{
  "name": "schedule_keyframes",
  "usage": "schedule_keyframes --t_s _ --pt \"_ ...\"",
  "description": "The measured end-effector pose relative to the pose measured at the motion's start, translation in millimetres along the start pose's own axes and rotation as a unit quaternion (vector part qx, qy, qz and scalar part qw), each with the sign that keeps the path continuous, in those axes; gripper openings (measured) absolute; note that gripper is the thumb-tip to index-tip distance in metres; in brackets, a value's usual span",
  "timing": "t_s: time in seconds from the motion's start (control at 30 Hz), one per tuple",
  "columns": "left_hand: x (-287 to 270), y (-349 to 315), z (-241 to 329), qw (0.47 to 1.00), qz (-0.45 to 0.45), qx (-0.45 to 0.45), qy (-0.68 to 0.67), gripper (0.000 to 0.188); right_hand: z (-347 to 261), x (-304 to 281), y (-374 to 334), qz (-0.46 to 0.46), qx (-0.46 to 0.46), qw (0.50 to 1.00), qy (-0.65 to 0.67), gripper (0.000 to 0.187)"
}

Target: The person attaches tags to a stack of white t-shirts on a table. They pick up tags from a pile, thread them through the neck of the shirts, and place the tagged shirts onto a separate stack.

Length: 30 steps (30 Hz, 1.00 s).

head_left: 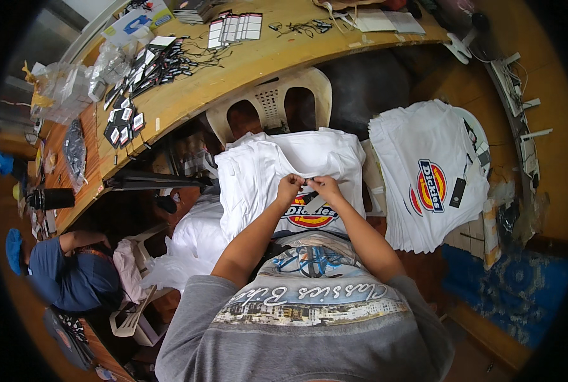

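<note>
A pile of white printed T-shirts [249, 184] lies in front of me, the top one's neckline facing away. Over its chest, my left hand [289, 187] and my right hand [325, 188] meet with fingertips pinched. Between them is a small dark bit that looks like the string of a black hang tag [311, 197]. The tag hangs just below the fingers, over the red, yellow and blue print; my fingers partly hide it. To the right, a second stack of white T-shirts [402, 137] has a black hang tag [458, 192] on its top shirt.
Beyond the shirts stands a beige plastic chair [270, 105]. A long wooden table [233, 73] holds heaps of black hang tags [150, 67], white cards [235, 30] and clear plastic bags [64, 89]. At left sits another person [74, 267] in dark blue. Blue patterned cloth [500, 286] lies at right.
</note>
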State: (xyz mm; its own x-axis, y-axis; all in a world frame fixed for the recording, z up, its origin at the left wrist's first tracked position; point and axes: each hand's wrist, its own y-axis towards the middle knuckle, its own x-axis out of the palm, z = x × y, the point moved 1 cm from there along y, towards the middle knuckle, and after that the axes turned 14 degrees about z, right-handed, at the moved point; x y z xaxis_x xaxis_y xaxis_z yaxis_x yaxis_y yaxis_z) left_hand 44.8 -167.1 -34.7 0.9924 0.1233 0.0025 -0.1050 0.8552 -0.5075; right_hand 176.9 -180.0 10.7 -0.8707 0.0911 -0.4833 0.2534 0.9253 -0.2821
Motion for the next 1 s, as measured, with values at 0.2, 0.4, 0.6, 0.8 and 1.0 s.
schedule_keyframes --t_s 0.2,0.4,0.6,0.8,1.0 --pt "-1.6 -5.7 4.1 0.999 -0.029 -0.042 -0.006 0.012 8.6 3.3 -6.4 -0.091 0.229 0.957 0.151 0.014" --pt "-4.8 -13.8 15.2 0.985 -0.037 -0.155 -0.06 0.012 38.1 17.3 -2.1 0.002 0.137 0.983 0.121 0.018" --pt "-4.0 -11.5 14.3 0.967 -0.052 -0.239 -0.073 0.013 24.8 13.0 -4.2 0.03 0.051 0.996 0.07 0.015" --pt "-4.4 -16.2 24.0 0.972 -0.072 -0.222 0.035 0.011 15.8 9.2 -9.6 0.084 -0.001 0.995 0.045 0.014" --pt "-0.3 -19.6 36.9 0.969 -0.085 -0.224 0.068 0.013 26.2 14.8 -6.7 0.105 0.043 0.986 0.125 0.013"
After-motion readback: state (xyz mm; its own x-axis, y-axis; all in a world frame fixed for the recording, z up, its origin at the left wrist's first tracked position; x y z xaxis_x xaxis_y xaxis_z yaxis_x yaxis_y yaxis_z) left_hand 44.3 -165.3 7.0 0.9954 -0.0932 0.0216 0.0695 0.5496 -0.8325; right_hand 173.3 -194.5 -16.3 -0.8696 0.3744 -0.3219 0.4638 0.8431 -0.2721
